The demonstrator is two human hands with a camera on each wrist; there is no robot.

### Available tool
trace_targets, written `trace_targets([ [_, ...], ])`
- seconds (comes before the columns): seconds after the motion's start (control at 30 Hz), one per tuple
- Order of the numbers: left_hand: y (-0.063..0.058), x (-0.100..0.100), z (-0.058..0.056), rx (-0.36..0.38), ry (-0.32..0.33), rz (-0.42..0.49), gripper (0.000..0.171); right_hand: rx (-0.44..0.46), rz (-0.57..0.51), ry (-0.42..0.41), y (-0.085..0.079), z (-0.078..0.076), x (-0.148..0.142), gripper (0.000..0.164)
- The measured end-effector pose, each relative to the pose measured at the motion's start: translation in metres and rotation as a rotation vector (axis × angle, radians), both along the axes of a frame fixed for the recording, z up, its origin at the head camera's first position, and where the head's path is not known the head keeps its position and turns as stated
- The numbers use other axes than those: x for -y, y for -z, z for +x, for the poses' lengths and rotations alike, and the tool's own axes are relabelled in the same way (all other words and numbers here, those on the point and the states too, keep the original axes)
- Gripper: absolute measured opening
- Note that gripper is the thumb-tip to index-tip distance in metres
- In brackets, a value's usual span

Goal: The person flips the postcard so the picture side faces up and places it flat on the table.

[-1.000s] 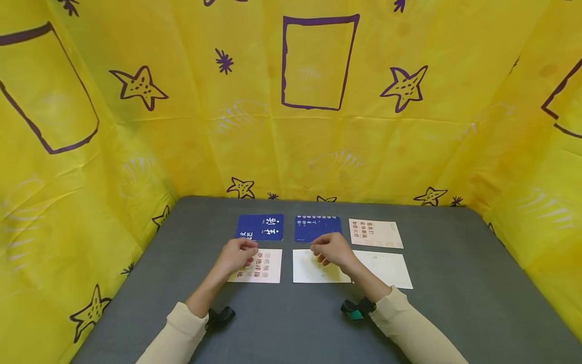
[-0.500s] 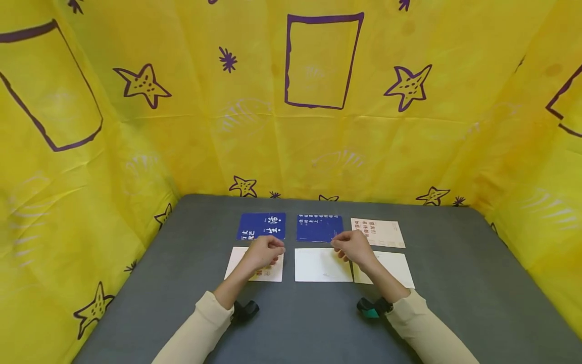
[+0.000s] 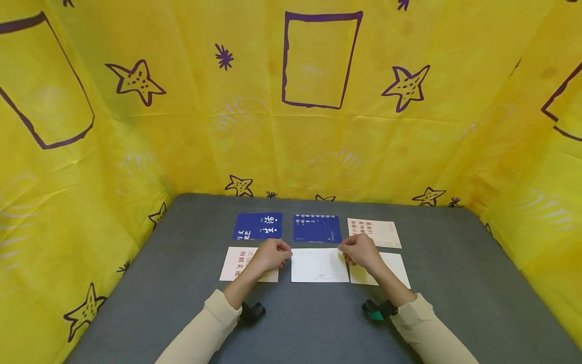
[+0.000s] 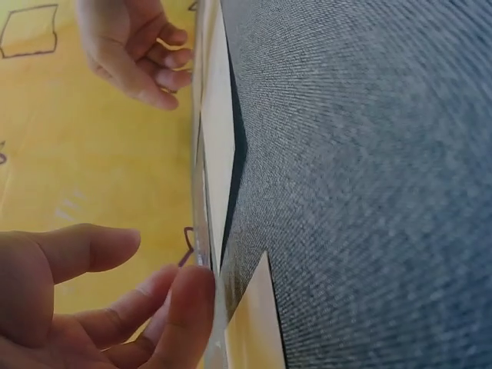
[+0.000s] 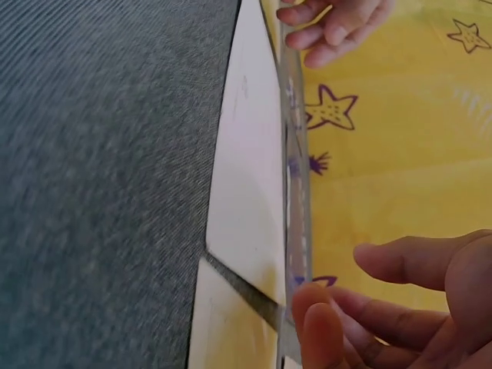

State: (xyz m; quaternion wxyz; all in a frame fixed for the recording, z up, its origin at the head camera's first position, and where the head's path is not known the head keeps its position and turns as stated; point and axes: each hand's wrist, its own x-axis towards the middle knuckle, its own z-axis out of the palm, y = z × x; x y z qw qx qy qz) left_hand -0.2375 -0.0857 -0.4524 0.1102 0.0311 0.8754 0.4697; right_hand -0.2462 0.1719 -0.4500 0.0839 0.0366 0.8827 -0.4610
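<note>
My left hand (image 3: 271, 254) hovers over the right part of the front-left pinkish card (image 3: 233, 264), which bears reddish writing. Over the inner edge of the front-right white card (image 3: 396, 266) is my right hand (image 3: 362, 251). Between the hands a white card (image 3: 320, 265) lies flat. In the left wrist view the thumb (image 4: 100, 247) stands apart from the bent fingers, with nothing visible between them. The right wrist view likewise shows a gap between thumb (image 5: 403, 261) and fingers. Fingertips come close to the cards; whether they touch them I cannot tell.
Behind lies a second row: a blue card (image 3: 255, 226), another blue card (image 3: 316, 231) and a pinkish lettered card (image 3: 382, 233). All rest on a grey cloth-covered table (image 3: 309, 323). A yellow patterned curtain (image 3: 204, 151) surrounds the table's back and sides.
Both hands have moved to the right: the left across the front-left card, the right from the middle white card towards the front-right one. The cards appear to stay in place.
</note>
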Motion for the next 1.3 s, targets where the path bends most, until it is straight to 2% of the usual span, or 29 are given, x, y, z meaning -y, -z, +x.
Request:
trace_targets([
  [0.23,-0.003,-0.003,0.004,-0.039,0.043,-0.124,0.015,-0.015,0.095,-0.003,0.0,0.002,-0.004,0.017],
  [0.4,-0.002,-0.006,0.006,-0.051,0.053,-0.152,0.017,-0.02,0.138,-0.007,0.002,0.007,-0.003,0.015],
  [0.57,-0.003,-0.008,0.008,-0.043,0.052,-0.155,0.018,-0.024,0.128,0.007,0.003,0.009,-0.001,0.012],
  [0.8,-0.001,-0.01,0.01,-0.065,0.035,-0.153,0.019,-0.004,0.052,0.044,0.005,0.007,0.0,0.014],
  [1.0,0.0,-0.011,0.011,-0.055,0.03,-0.109,0.021,0.018,-0.001,0.064,0.009,0.006,-0.002,0.013],
  [1.3,0.007,-0.012,0.009,0.022,-0.011,0.056,0.03,0.046,-0.051,0.068,0.013,0.004,-0.006,0.013],
])
